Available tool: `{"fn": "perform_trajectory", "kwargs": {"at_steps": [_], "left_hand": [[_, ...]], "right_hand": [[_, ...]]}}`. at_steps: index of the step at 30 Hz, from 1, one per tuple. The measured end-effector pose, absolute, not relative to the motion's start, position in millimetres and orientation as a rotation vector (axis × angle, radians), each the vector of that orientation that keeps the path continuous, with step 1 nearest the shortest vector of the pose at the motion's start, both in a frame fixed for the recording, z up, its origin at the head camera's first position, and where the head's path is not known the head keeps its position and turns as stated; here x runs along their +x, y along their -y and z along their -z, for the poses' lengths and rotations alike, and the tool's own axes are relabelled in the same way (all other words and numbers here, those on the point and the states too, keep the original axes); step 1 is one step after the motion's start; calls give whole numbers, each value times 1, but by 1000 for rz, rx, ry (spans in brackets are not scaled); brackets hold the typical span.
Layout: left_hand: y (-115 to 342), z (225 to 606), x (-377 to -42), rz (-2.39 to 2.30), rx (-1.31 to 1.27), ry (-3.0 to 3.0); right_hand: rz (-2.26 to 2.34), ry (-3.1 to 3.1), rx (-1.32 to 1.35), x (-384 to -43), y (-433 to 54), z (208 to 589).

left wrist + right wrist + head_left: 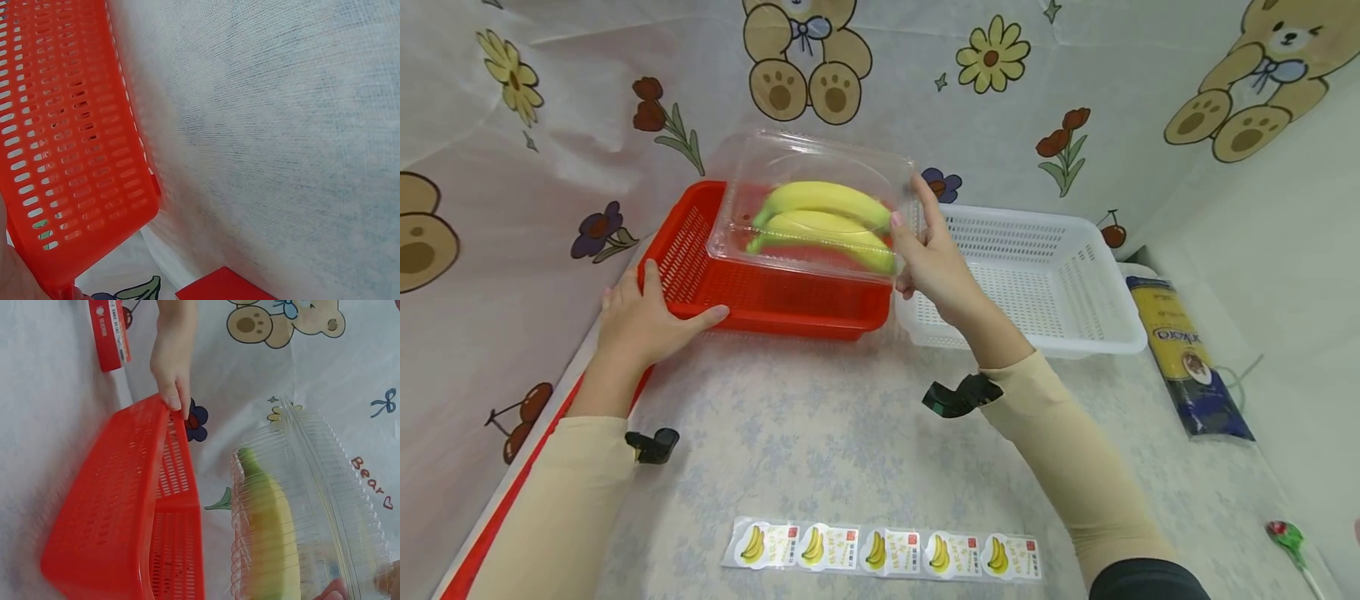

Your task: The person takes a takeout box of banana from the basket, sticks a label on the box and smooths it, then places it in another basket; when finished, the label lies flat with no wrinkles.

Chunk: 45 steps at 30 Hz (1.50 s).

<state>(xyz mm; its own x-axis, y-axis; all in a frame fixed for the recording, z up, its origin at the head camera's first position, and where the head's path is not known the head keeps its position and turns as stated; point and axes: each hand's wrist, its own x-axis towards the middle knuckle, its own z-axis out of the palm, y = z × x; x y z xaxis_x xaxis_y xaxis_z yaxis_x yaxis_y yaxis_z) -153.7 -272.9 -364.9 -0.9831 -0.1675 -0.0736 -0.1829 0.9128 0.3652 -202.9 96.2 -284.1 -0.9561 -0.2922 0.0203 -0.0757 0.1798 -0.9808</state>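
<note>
My right hand (940, 262) grips the right end of a clear plastic clamshell box (838, 152). Two yellow bananas (827, 208) with greenish ends show inside it. The box is held tilted above the red plastic basket (775, 310), apart from the basket in the right wrist view. My left hand (643, 321) holds the basket's left corner, thumb along the front rim and fingers at the left side. In the left wrist view the slotted basket wall (69, 125) fills the left edge, and only a little of the hand shows. The box hides part of the basket's inside.
Right of the red basket stands a white slotted basket (1105, 337). A strip of banana stickers (880, 550) lies at the table's front. On the right are a yellow-and-blue packet (1187, 358) and a green-wrapped lollipop (1288, 537). A patterned cloth (895, 92) hangs behind.
</note>
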Motion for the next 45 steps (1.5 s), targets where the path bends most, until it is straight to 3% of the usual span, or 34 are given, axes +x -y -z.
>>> {"fn": "perform_trajectory", "kwargs": {"at_steps": [18,26,34,45], "left_hand": [[272,370,-151,-623,-318,-3050],[259,356,-143,-737,-147,-3193],[201,322,-118,-1282,188,-3226],[129,295,-72,-1243,365,-2965]], "right_hand": [[1854,-2314,-275,-160,-154,281],[1833,-2311,-302,-139,-171,284],[1801,-2336,-305,-117,-184,284],[1782,-2335,-286,-90,-189,290]]}}
